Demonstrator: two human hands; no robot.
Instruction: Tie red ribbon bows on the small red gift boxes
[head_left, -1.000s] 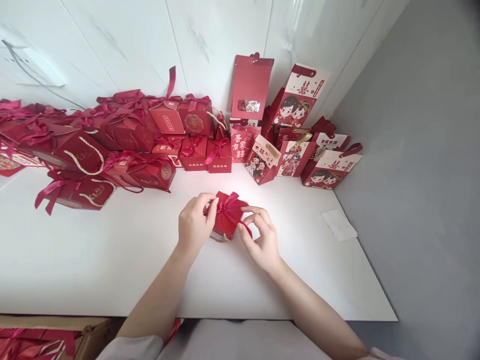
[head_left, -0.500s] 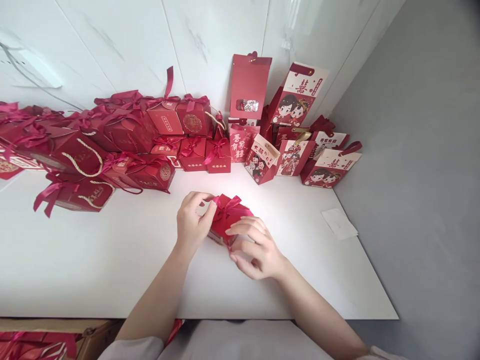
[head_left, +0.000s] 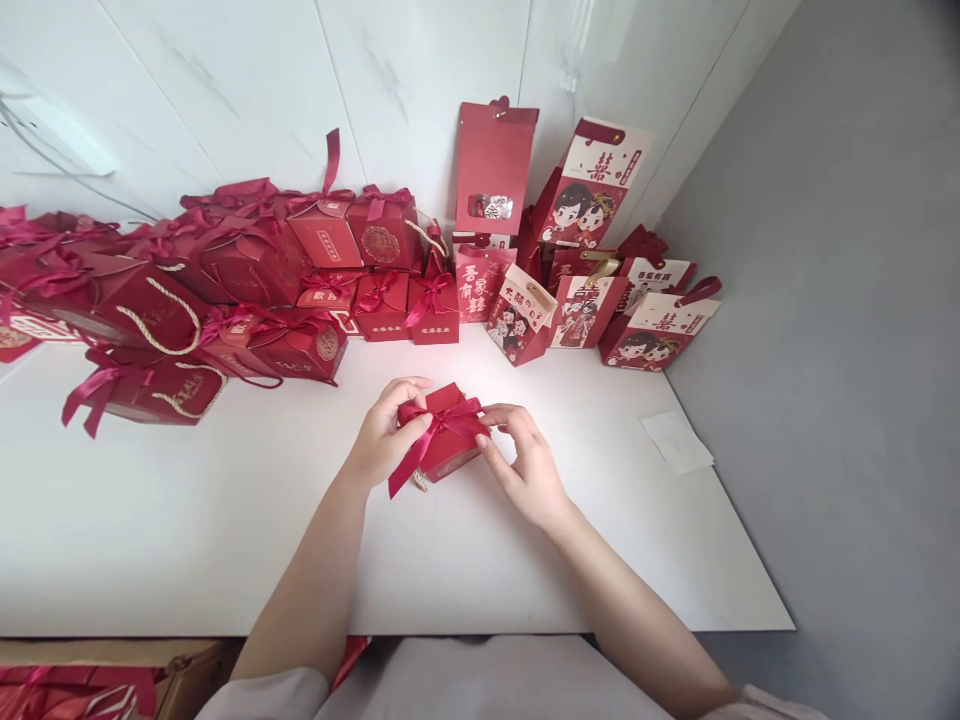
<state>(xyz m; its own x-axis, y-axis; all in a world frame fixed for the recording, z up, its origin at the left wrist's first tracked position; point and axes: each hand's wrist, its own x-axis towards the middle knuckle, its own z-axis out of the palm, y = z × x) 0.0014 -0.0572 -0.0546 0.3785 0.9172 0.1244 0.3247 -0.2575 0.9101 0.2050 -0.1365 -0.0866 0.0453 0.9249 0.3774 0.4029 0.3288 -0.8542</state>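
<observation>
Head view: magenta ribbon bow (head_left: 445, 420) tied on a red cardboard box (head_left: 456, 456); whether shaping remains, unclear.
Box on the smooth white surface (head_left: 465, 570); left hand's (head_left: 384, 432) grip pinches the bow's left side, right hand's (head_left: 531, 468) stands slightly parted at the right, hold unclear. Since the earlier frame, the box has turned.

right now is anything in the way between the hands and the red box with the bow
Nothing visible: the left hand and right hand are both at the red box, by its bow. The other boxes and the paper bags stand farther back on the table.
</observation>
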